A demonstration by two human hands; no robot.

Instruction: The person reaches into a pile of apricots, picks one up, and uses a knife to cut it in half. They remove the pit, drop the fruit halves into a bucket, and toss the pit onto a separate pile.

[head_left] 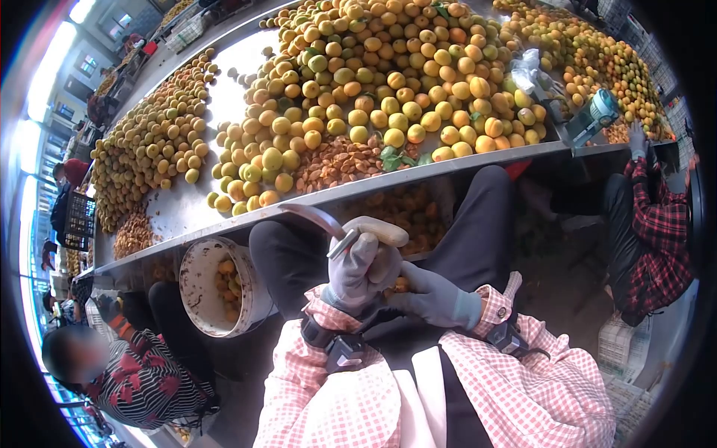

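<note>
My left hand (361, 272), in a pale grey glove, is closed around a curved knife (317, 216). The knife's hooked blade points up and to the left, toward the table edge. Close beside it, my right hand (435, 295), also gloved, has its fingers closed on an apricot (401, 284). Only a small orange part of that fruit shows between the two hands; the rest is hidden by the gloves. Both hands are above my lap, in front of the metal table (179, 213). A large heap of apricots (403, 67) lies on the table, with brown apricot pits (340, 162) at its near edge.
A white bucket (196, 291) with apricots inside stands left of my leg. More apricots (414, 216) lie below the table. A bottle (595, 118) and plastic bag (526, 71) are at the right. Co-workers sit left (142, 373) and right (657, 231).
</note>
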